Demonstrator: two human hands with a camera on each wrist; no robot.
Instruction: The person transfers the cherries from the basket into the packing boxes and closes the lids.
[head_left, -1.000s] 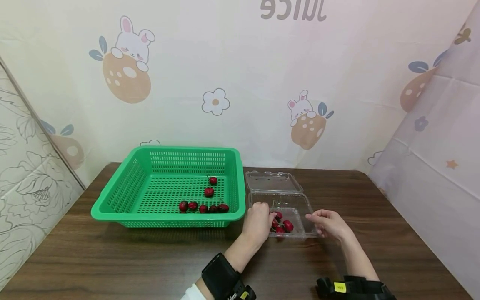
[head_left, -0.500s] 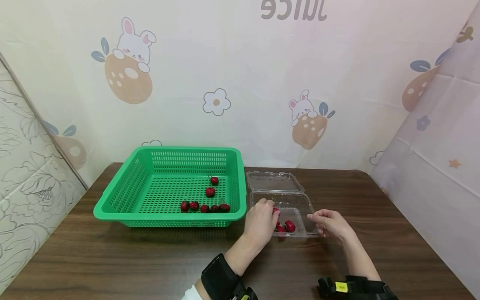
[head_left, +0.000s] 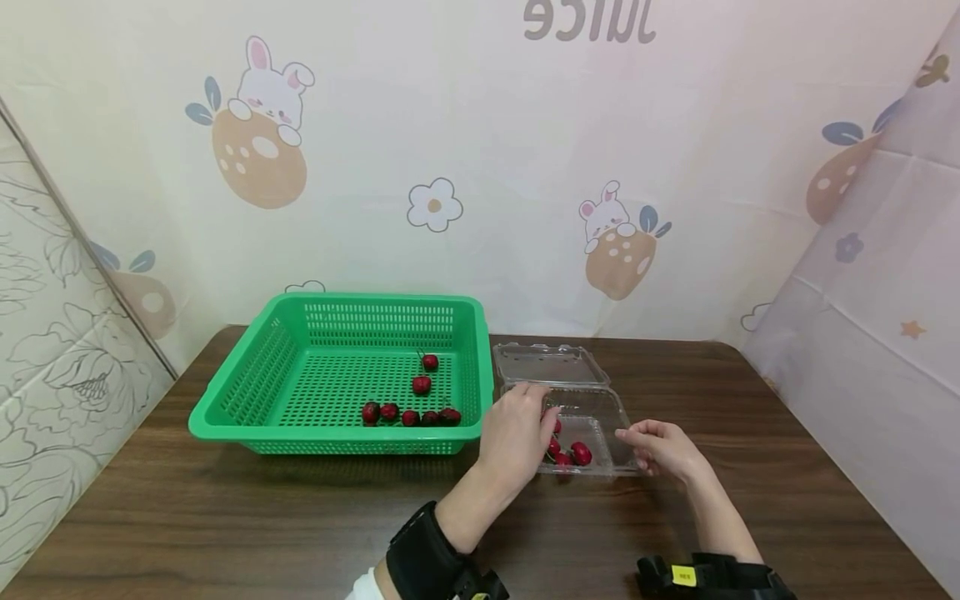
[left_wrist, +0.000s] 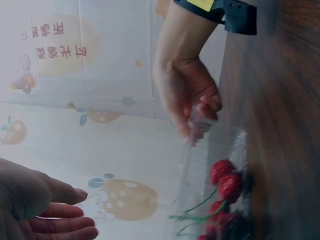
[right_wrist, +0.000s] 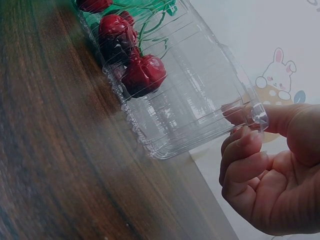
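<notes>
A clear plastic clamshell box [head_left: 600, 425] stands with its lid [head_left: 551, 365] folded back, red cherries [head_left: 581, 453] with green stems inside its left part. My right hand [head_left: 662, 450] pinches the box's right rim between thumb and fingers, plain in the right wrist view. Over the box's left side is my left hand [head_left: 517, 429], its fingers loosely extended and nothing between them; in the left wrist view these fingers [left_wrist: 62, 225] are apart from the cherries [left_wrist: 230, 187]. Part of the box's left side is hidden behind that hand.
A green plastic basket [head_left: 247, 433] stands left of the box, with several cherries [head_left: 411, 417] along its front right and two [head_left: 422, 385] farther back. Both rest on a dark wooden table [head_left: 300, 517]. A printed cloth [head_left: 495, 167] hangs behind.
My left hand lets go of a cherry in the box and rises slightly back and left, its fingers straightening. The right hand stays on the rim.
</notes>
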